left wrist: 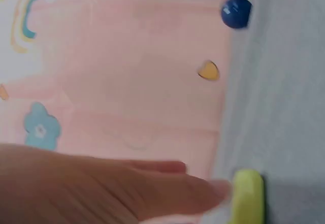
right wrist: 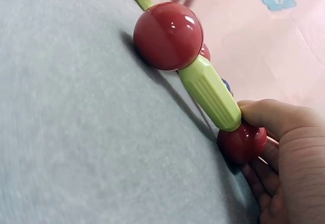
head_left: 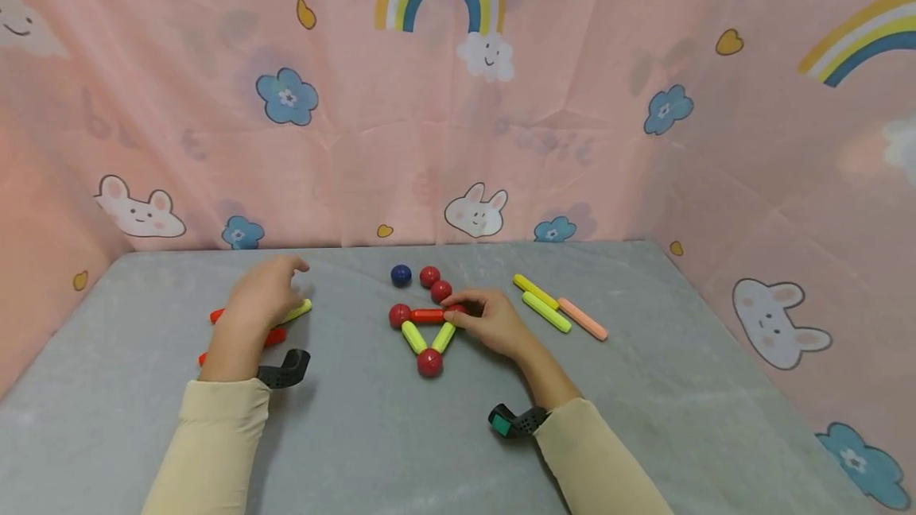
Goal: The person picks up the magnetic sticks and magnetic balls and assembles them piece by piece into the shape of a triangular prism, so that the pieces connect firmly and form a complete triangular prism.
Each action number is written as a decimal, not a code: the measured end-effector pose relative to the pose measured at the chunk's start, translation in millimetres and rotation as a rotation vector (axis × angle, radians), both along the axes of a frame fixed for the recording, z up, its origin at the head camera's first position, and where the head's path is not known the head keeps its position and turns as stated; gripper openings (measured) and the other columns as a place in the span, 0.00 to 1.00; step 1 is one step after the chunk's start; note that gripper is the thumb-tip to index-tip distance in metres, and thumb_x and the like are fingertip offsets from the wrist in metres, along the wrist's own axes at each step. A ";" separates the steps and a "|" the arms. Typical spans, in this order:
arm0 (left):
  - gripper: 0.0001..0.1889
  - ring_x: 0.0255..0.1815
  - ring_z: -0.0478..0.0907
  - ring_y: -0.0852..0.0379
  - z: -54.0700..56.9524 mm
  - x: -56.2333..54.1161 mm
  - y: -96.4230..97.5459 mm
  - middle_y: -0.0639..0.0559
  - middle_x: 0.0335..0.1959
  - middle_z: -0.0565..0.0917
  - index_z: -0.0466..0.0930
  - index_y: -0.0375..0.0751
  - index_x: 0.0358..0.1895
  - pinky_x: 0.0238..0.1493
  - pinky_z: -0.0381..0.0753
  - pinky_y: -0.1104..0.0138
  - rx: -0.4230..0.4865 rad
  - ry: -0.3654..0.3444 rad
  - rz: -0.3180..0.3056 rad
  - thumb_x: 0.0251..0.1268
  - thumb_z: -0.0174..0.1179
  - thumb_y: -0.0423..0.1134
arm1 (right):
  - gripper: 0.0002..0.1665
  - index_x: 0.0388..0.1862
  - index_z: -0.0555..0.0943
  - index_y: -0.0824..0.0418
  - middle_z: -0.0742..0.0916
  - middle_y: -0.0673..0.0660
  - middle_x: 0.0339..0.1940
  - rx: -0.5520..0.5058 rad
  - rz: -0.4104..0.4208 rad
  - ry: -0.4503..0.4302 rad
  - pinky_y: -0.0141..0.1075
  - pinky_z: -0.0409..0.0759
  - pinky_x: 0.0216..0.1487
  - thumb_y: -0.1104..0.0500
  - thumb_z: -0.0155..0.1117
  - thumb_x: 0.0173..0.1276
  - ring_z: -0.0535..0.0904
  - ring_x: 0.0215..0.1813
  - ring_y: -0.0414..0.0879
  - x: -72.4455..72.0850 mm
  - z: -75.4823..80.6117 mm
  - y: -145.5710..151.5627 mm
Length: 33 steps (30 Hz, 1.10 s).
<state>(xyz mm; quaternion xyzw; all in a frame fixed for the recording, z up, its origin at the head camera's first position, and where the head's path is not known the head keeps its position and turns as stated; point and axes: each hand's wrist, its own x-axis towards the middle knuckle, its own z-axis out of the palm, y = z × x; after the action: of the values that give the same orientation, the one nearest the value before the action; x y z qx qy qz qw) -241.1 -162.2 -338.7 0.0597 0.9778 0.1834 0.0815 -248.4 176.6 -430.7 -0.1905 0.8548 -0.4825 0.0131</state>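
A triangle lies on the grey table, made of red balls (head_left: 430, 362) at its corners, a red rod (head_left: 428, 315) along the far side and two yellow-green rods (head_left: 413, 337) along the others. My right hand (head_left: 492, 324) pinches the triangle's right corner ball (right wrist: 242, 144) between thumb and fingers. On the left, my left hand (head_left: 261, 292) is over loose red rods (head_left: 275, 337) and a yellow-green rod (head_left: 298, 310). In the left wrist view its thumb (left wrist: 203, 193) is right by the end of that rod, fingers loosely extended; the hand partly hides the rods.
Beyond the triangle sit a dark blue ball (head_left: 401, 275) and two loose red balls (head_left: 430, 276). Right of my right hand lie a yellow rod (head_left: 535, 291), a yellow-green rod (head_left: 546, 312) and an orange rod (head_left: 583, 319). A pink patterned curtain (head_left: 343, 157) stands behind the table.
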 end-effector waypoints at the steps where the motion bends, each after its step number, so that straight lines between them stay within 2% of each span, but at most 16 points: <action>1: 0.27 0.61 0.73 0.32 -1.9 0.3 -2.3 0.28 0.64 0.76 0.74 0.32 0.66 0.59 0.75 0.41 -0.030 -0.011 0.003 0.62 0.64 0.32 | 0.14 0.52 0.87 0.55 0.89 0.56 0.50 -0.001 -0.001 0.002 0.38 0.75 0.54 0.55 0.69 0.69 0.77 0.48 0.46 0.0 -0.8 -0.2; 4: 0.25 0.57 0.74 0.34 -11.6 -1.2 -6.8 0.27 0.62 0.77 0.77 0.31 0.62 0.57 0.77 0.43 -0.048 -0.044 -0.008 0.59 0.66 0.31 | 0.14 0.52 0.88 0.56 0.89 0.56 0.49 -0.009 -0.006 0.002 0.38 0.74 0.53 0.56 0.70 0.69 0.77 0.47 0.46 0.6 -2.8 -0.5; 7: 0.21 0.54 0.76 0.36 -19.4 -2.7 -12.3 0.28 0.57 0.80 0.80 0.31 0.58 0.55 0.78 0.46 -0.011 -0.059 -0.019 0.59 0.65 0.30 | 0.13 0.51 0.88 0.55 0.89 0.56 0.48 -0.009 -0.005 -0.001 0.37 0.74 0.53 0.56 0.70 0.69 0.77 0.47 0.46 1.6 -3.6 -1.4; 10: 0.18 0.51 0.78 0.39 -22.6 -3.8 -17.9 0.31 0.52 0.83 0.83 0.31 0.55 0.53 0.78 0.48 0.024 -0.055 -0.027 0.59 0.65 0.31 | 0.13 0.50 0.88 0.55 0.89 0.55 0.48 -0.009 -0.003 -0.003 0.37 0.75 0.52 0.56 0.70 0.69 0.77 0.46 0.45 2.7 -3.1 -2.5; 15: 0.15 0.49 0.78 0.41 -21.9 -5.7 -19.5 0.35 0.48 0.84 0.84 0.33 0.52 0.53 0.78 0.47 0.033 -0.021 -0.045 0.64 0.63 0.33 | 0.13 0.51 0.88 0.56 0.89 0.56 0.48 -0.016 -0.010 -0.005 0.38 0.75 0.53 0.56 0.69 0.69 0.77 0.47 0.46 2.9 -2.1 -3.2; 18: 0.15 0.51 0.78 0.39 -21.3 -6.6 -17.5 0.34 0.50 0.84 0.83 0.33 0.54 0.56 0.77 0.44 0.067 0.003 -0.049 0.67 0.62 0.34 | 0.14 0.52 0.87 0.59 0.89 0.58 0.49 -0.010 -0.014 -0.018 0.38 0.74 0.53 0.58 0.68 0.70 0.77 0.48 0.46 1.9 -1.9 -2.9; 20: 0.15 0.51 0.77 0.39 -19.7 -6.7 -16.2 0.34 0.52 0.83 0.81 0.33 0.55 0.56 0.77 0.44 0.098 0.017 -0.054 0.69 0.61 0.35 | 0.15 0.53 0.86 0.62 0.88 0.60 0.49 -0.003 -0.013 -0.026 0.38 0.75 0.53 0.60 0.67 0.70 0.77 0.47 0.47 6.4 6.1 -4.5; 22: 0.15 0.52 0.77 0.39 -18.3 -7.0 -14.3 0.33 0.54 0.82 0.80 0.34 0.57 0.57 0.77 0.44 0.125 0.039 -0.058 0.71 0.59 0.36 | 0.15 0.53 0.86 0.64 0.88 0.61 0.49 0.001 -0.012 -0.033 0.37 0.75 0.52 0.61 0.66 0.70 0.77 0.47 0.47 5.8 6.4 -4.8; 25: 0.16 0.55 0.78 0.40 -12.5 -6.7 -7.6 0.37 0.57 0.81 0.78 0.37 0.59 0.58 0.77 0.45 0.159 0.074 -0.069 0.74 0.56 0.39 | 0.14 0.53 0.86 0.62 0.88 0.60 0.49 -0.005 -0.014 -0.028 0.37 0.75 0.52 0.59 0.67 0.70 0.77 0.47 0.46 5.8 5.8 -4.7; 28: 0.16 0.60 0.78 0.39 -5.5 -6.0 6.1 0.38 0.61 0.79 0.73 0.39 0.61 0.62 0.77 0.44 0.231 0.102 -0.091 0.77 0.55 0.40 | 0.14 0.52 0.87 0.57 0.89 0.57 0.49 -0.018 -0.015 -0.022 0.37 0.75 0.52 0.56 0.68 0.70 0.77 0.47 0.45 1.1 -2.2 -2.2; 31: 0.16 0.63 0.77 0.38 -0.9 -4.7 25.2 0.38 0.62 0.79 0.70 0.40 0.61 0.64 0.77 0.44 0.342 0.101 -0.146 0.77 0.55 0.41 | 0.13 0.51 0.88 0.55 0.89 0.56 0.47 -0.024 -0.013 -0.021 0.37 0.75 0.52 0.55 0.69 0.70 0.77 0.46 0.46 0.9 -1.4 -1.6; 33: 0.16 0.61 0.79 0.39 -0.9 -3.5 39.2 0.39 0.61 0.80 0.69 0.42 0.61 0.61 0.80 0.46 0.416 0.073 -0.188 0.77 0.55 0.41 | 0.13 0.51 0.88 0.55 0.89 0.56 0.47 -0.026 -0.013 -0.021 0.37 0.75 0.51 0.55 0.69 0.70 0.78 0.46 0.46 0.5 -0.9 -1.0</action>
<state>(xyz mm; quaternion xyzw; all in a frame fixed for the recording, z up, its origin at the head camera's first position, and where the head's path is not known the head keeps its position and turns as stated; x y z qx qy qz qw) -244.5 -123.0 -339.6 0.1726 0.9115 0.3701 0.0489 -247.9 175.6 -431.6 -0.1799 0.8495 -0.4957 0.0162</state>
